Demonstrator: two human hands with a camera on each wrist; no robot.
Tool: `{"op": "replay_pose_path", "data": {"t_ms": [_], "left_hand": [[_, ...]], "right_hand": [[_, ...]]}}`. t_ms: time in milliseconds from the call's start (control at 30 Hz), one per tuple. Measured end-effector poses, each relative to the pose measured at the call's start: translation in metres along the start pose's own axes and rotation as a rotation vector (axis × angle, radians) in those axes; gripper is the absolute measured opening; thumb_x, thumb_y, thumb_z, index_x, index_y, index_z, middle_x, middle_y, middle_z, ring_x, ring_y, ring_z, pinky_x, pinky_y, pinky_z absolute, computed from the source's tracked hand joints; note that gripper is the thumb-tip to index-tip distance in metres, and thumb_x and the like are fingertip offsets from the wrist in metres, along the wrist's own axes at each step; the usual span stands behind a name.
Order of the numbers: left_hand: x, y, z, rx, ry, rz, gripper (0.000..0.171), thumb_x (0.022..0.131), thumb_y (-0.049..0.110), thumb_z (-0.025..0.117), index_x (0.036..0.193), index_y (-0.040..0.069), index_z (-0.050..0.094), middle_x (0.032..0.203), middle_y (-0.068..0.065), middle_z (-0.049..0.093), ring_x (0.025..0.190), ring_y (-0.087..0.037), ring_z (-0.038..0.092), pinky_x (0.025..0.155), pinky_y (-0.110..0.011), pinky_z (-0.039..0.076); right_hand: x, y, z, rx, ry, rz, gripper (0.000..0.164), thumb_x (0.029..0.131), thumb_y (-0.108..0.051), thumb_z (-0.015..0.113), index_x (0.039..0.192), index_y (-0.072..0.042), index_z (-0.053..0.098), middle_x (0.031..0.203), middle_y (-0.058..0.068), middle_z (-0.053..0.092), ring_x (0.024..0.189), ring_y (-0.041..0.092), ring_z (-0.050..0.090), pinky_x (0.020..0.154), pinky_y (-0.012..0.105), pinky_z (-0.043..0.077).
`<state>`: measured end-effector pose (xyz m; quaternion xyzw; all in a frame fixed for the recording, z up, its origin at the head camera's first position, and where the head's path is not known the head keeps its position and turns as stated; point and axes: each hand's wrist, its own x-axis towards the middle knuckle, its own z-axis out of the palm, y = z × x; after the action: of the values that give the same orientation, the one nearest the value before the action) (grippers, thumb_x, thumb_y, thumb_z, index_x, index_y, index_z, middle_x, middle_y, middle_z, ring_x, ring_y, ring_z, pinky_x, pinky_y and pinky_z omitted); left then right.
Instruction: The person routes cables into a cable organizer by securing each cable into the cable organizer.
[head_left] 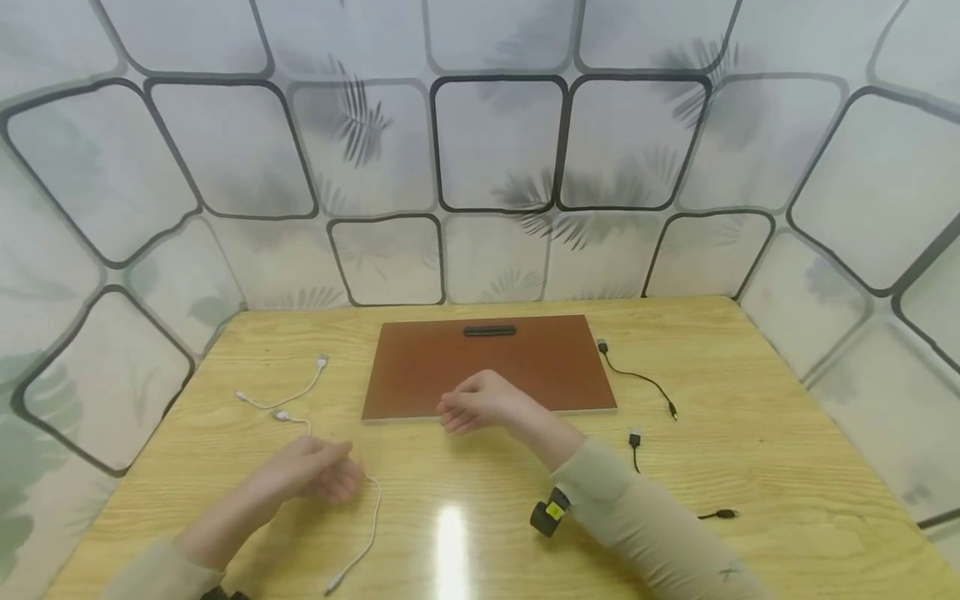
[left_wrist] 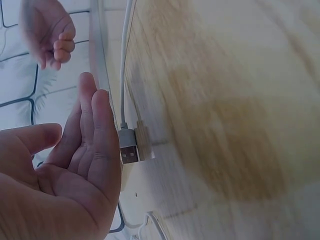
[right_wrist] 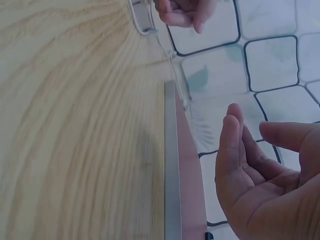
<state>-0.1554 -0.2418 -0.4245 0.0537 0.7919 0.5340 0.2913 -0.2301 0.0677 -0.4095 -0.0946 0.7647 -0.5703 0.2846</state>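
Wooden table [head_left: 750, 433]: brown board [head_left: 423, 367]; white cables [head_left: 283, 405] leftward, black cables [head_left: 636, 375] rightward, likely colour-sorted; right hand [head_left: 482, 402] over board's near edge; left hand [head_left: 321, 469] near-left, contact unclear; both relaxed, empty.

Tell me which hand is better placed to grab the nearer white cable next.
Likely the left hand: it is close to that white cable, while the right hand is by the brown board.

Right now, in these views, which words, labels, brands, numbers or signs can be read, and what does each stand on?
No readable text in any view.
Small dark mark on the beige fabric right sleeve: too small to make out.
Yellow patch on the black wrist-worn device: too blurred to show any print.
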Motion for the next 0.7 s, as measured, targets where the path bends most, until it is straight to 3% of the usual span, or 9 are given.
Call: {"op": "replay_pose_path", "data": {"t_ms": [300, 533, 700], "left_hand": [[-0.009, -0.009, 0.009, 0.028, 0.0, 0.007, 0.047, 0.113, 0.023, 0.044, 0.109, -0.014, 0.073, 0.089, -0.008, 0.081, 0.075, -0.012, 0.076, 0.072, -0.029, 0.067], [-0.016, -0.007, 0.019, 0.062, -0.004, 0.032, 0.043, 0.111, 0.02, 0.047, 0.107, -0.014, 0.072, 0.09, -0.011, 0.08, 0.077, -0.016, 0.075, 0.072, -0.031, 0.067], [-0.019, -0.008, 0.026, 0.06, -0.044, 0.068, 0.039, 0.109, 0.019, 0.053, 0.106, -0.014, 0.074, 0.09, -0.011, 0.079, 0.075, -0.013, 0.074, 0.071, -0.027, 0.066]], "right_hand": [[-0.002, 0.0, 0.021, -0.036, -0.044, -0.035, 0.026, 0.105, -0.014, 0.067, 0.114, 0.008, 0.078, 0.099, 0.019, 0.082, 0.082, 0.017, 0.08, 0.083, 0.035, 0.068], [-0.004, 0.004, 0.037, -0.048, -0.081, -0.083, 0.024, 0.102, -0.013, 0.071, 0.109, 0.009, 0.078, 0.096, 0.02, 0.082, 0.08, 0.02, 0.08, 0.079, 0.034, 0.069], [-0.006, 0.007, 0.051, -0.128, -0.116, -0.1, 0.019, 0.101, -0.009, 0.071, 0.104, 0.008, 0.079, 0.094, 0.022, 0.081, 0.081, 0.026, 0.081, 0.076, 0.031, 0.068]]}}
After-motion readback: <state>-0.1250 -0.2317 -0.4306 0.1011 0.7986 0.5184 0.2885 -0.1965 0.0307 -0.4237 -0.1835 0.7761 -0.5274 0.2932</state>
